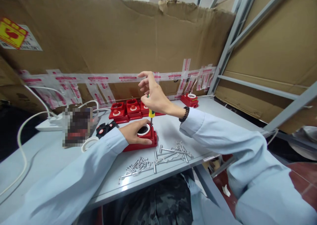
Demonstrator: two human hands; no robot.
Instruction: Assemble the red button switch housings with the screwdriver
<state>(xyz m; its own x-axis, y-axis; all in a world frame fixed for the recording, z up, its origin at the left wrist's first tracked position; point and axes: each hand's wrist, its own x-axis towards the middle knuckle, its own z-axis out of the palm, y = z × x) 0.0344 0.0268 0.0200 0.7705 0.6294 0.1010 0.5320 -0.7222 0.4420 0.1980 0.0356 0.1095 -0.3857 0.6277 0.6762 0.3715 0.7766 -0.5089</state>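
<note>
My left hand grips a red box-shaped housing with a white ring around its round opening, holding it on the table. Above the housing's right side, a screwdriver with a yellow and green handle stands upright, its shaft reaching down to the red part. My right hand is around the top of the handle, with thumb and fingers curled and the upper fingers raised. The tip's contact point is too small to make out. In front lie loose screws and metal T-shaped bars with chains.
Several red housings stand in a row behind, and another sits at back right. Black parts, white rings, a power strip and cables lie left. A cardboard wall and metal frame border the table.
</note>
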